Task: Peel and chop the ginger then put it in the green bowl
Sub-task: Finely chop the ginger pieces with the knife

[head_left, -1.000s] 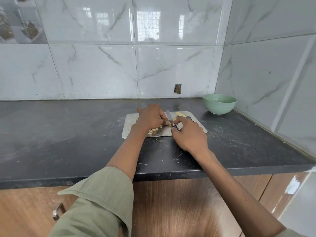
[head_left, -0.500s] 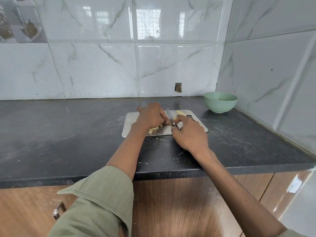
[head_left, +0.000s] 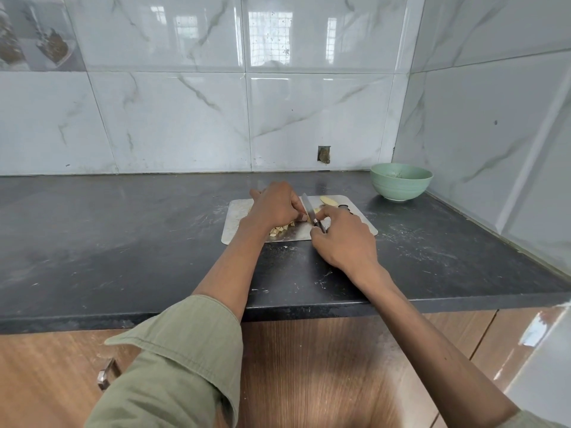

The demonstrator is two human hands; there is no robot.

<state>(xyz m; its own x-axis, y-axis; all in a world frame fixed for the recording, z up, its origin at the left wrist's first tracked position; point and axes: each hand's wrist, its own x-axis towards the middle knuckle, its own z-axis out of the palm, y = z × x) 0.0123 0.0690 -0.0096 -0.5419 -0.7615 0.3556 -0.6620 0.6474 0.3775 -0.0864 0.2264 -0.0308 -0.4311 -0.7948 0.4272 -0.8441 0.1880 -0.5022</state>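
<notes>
- From my remote seat the countertop (head_left: 123, 242) looks like dark stone, matt and scuffed with pale streaks.
- The cutting board (head_left: 234, 223) reads as brushed metal — dull sheen.
- The knife (head_left: 309, 210) blade is bright metal (handle dark, material unclear).
- The green bowl (head_left: 400, 184) looks smooth, satin.
- Wall tiles (head_left: 185, 118) are glossy marble-patterned.
- Cabinet front (head_left: 309, 366) is wood-grain; sleeve (head_left: 173, 366) is woven cloth.

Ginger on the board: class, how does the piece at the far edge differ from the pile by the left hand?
The far piece is one long, smooth, whole strip; the pile is many small chunks. The far piece lies untouched beyond the knife; the pile sits partly under the left hand. Both are pale yellow and lie on the board.
</notes>
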